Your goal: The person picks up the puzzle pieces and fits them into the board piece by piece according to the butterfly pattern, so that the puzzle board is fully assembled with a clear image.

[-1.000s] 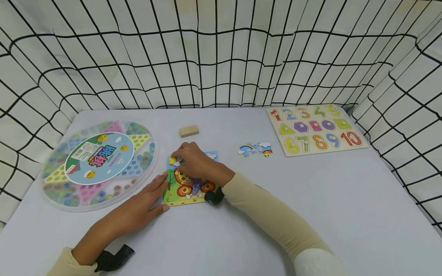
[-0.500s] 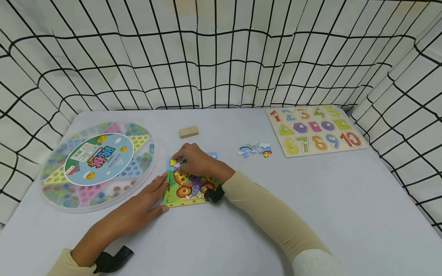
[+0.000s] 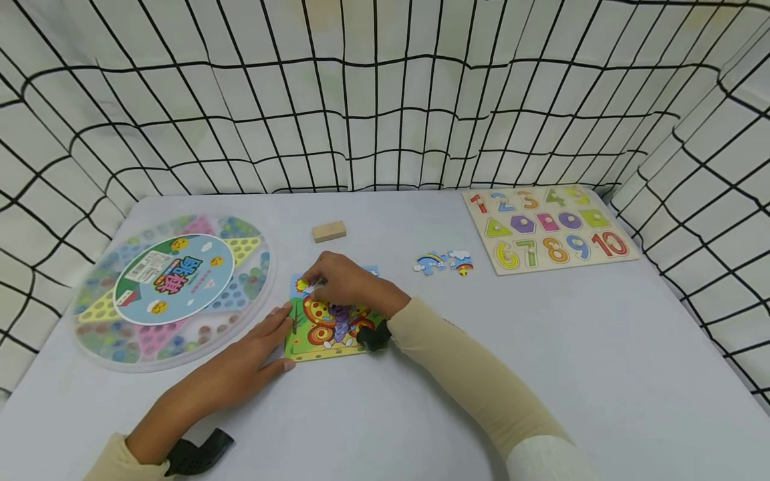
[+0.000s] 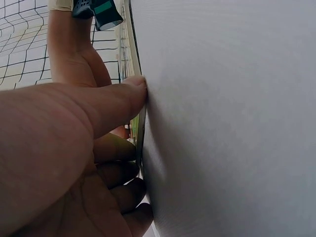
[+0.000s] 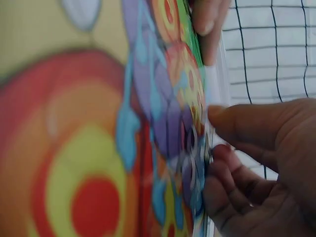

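Observation:
A butterfly jigsaw puzzle (image 3: pixel 341 327) lies flat in its tray on the white table. My left hand (image 3: pixel 255 351) rests beside it, thumb and fingertips touching its left edge with the fingers fairly straight. Over the puzzle's upper part, my right hand (image 3: pixel 345 284) has thumb and fingers curled around a puzzle piece at the picture's surface; that piece is mostly hidden. In the right wrist view the thumb (image 5: pixel 242 121) and fingertips meet the puzzle face. Two loose puzzle pieces lie to the right, one with a rainbow (image 3: pixel 430 262), one with a cloud (image 3: pixel 461 259).
A round Chinese checkers set (image 3: pixel 225 314) in a clear case sits at the left. Behind the puzzle lies a small wooden block (image 3: pixel 329 231). A wooden number board (image 3: pixel 508 227) is at the back right. Black wire grid (image 3: pixel 375 100) encloses the table's back and sides.
Very little differs. My right fingers shift slightly at the top of the puzzle; the left hand stays at its left edge. The whole view drifts down a few pixels.

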The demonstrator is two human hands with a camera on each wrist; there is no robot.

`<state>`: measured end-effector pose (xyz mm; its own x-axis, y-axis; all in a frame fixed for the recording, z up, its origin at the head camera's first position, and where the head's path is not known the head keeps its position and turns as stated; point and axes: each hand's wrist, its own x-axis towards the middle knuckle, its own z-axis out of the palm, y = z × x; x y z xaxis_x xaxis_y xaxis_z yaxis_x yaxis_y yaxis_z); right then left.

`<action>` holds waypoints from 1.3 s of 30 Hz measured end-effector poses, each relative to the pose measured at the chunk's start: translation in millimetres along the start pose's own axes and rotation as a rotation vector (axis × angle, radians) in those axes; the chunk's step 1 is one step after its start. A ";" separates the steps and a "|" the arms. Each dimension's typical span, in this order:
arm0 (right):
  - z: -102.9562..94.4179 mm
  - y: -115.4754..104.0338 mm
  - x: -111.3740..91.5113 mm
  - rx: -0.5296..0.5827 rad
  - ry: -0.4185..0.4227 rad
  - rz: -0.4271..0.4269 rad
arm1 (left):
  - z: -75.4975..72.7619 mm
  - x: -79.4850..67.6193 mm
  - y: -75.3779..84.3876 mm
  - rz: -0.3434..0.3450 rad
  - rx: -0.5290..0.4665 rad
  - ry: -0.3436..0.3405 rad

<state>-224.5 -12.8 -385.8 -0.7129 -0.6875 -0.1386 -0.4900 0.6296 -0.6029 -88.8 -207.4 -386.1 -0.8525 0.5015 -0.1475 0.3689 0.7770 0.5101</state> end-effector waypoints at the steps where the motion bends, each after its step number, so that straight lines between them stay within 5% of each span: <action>1: -0.8 1.2 -0.7 0.022 -0.003 -0.005 | 0.1 0.1 0.0 0.000 0.001 0.000; 20: -21.7 22.8 -18.5 0.205 0.061 -0.040 | 0.6 0.5 3.7 -0.016 0.002 -0.004; 39: -53.2 50.4 -47.4 0.108 0.142 -0.009 | 0.2 -0.5 0.9 -0.010 0.011 0.010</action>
<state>-242.1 70.7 -367.7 -0.7761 -0.6301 -0.0249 -0.4452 0.5756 -0.6860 -87.9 -206.9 -385.7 -0.8599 0.4897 -0.1440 0.3640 0.7861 0.4996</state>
